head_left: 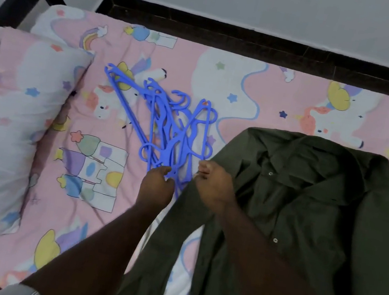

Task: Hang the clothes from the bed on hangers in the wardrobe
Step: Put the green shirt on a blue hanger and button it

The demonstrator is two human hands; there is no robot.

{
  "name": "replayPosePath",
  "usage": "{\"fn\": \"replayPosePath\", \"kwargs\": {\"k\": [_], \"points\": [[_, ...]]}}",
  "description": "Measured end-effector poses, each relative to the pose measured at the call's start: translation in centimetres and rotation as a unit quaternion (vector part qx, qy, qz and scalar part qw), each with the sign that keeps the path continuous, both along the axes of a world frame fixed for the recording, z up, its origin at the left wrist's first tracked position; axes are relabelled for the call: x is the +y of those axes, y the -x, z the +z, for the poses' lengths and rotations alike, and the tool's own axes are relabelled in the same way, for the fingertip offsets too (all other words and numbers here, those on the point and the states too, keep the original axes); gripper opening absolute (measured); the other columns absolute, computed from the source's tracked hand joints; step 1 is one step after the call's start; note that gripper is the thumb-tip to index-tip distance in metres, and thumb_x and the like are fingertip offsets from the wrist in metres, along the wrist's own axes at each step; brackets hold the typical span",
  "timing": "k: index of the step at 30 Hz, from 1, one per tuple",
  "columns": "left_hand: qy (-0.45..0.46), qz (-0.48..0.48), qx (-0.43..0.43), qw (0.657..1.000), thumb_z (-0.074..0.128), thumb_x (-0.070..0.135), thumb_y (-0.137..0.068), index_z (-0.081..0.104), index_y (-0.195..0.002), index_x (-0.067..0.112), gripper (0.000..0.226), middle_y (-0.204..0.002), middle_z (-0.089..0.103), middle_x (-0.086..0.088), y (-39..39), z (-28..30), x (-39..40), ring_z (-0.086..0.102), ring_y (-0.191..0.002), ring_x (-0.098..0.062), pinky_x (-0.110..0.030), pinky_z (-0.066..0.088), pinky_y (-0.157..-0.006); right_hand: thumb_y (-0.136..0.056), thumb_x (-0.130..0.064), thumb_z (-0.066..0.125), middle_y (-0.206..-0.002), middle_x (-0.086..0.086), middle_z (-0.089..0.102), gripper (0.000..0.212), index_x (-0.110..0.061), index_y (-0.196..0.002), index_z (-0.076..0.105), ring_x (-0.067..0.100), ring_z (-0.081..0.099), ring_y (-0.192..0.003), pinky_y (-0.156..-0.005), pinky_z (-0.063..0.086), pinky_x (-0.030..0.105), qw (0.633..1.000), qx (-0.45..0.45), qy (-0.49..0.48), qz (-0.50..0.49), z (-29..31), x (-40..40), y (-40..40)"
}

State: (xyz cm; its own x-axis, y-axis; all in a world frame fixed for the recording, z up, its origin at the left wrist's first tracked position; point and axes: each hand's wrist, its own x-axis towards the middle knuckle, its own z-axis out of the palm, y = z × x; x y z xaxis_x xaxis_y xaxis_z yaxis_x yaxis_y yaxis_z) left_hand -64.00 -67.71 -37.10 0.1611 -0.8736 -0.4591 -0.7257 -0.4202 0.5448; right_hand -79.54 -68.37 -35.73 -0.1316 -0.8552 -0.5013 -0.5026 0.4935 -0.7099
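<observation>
Now the left hand (pixel 156 182) pinches a blue plastic hanger (pixel 165 129), the right hand (pixel 213 184) grips the dark green shirt (pixel 307 205); next, work one hanger free.

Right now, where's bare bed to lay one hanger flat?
Bare sheet between the pillow and the green shirt, below the hanger pile. Another strip beyond the shirt collar, toward the wall. Crowded at centre: the left hand grips the hangers, and the right hand holds the shirt's shoulder.

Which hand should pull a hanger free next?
Left. The left hand already grips the blue hangers at their near end; the right hand is pinching the green shirt.
</observation>
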Motion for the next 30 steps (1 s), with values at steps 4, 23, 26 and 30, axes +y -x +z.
{"fn": "replayPosePath", "kwargs": {"k": [4,23,26,30], "points": [[-0.062,0.017,0.035,0.997,0.056,0.016,-0.094,0.066,-0.124,0.008,0.033,-0.125,0.067,-0.011,-2.6,-2.3,-0.8,0.059,-0.119,-0.032,-0.032,0.043,-0.095,-0.086,-0.007,0.063,-0.121,0.022,0.065,0.037,0.005,-0.121,0.059,0.036,0.061,-0.112,-0.096,0.048,0.045,0.997,-0.011,-0.065,0.044,-2.3,-1.7,-4.3],[0.143,0.161,0.128,0.968,0.053,0.033,-0.092,0.063,-0.107,0.021,0.022,-0.095,0.069,-0.003,-2.8,2.4,-6.4,0.068,-0.088,-0.026,-0.046,0.054,-0.087,-0.090,0.006,0.058,-0.111,0.004,0.068,0.038,-0.004,-0.127,0.061,0.017,0.065,-0.105,-0.097,0.054,0.037,0.952,-0.249,-0.016,-0.175,0.9,-2.8,-5.8],[0.203,0.101,0.061,0.972,0.049,0.022,-0.101,0.064,-0.123,0.016,0.026,-0.116,0.068,-0.009,-1.6,6.2,-7.6,0.062,-0.107,-0.032,-0.032,0.044,-0.088,-0.087,-0.004,0.066,-0.102,-0.003,0.072,0.027,-0.017,-0.110,0.070,0.012,0.067,-0.098,-0.100,0.052,0.037,0.960,-0.141,0.091,-0.224,3.8,-2.4,-1.6],[0.228,-0.005,-0.005,0.974,0.048,0.020,-0.102,0.065,-0.127,0.023,0.030,-0.122,0.068,-0.004,2.5,9.0,-7.5,0.060,-0.116,-0.031,-0.042,0.041,-0.101,-0.089,-0.006,0.064,-0.130,0.004,0.066,0.038,-0.012,-0.126,0.067,0.018,0.058,-0.123,-0.109,0.040,0.030,0.958,0.095,0.202,-0.181,6.6,-0.8,8.5]]}}
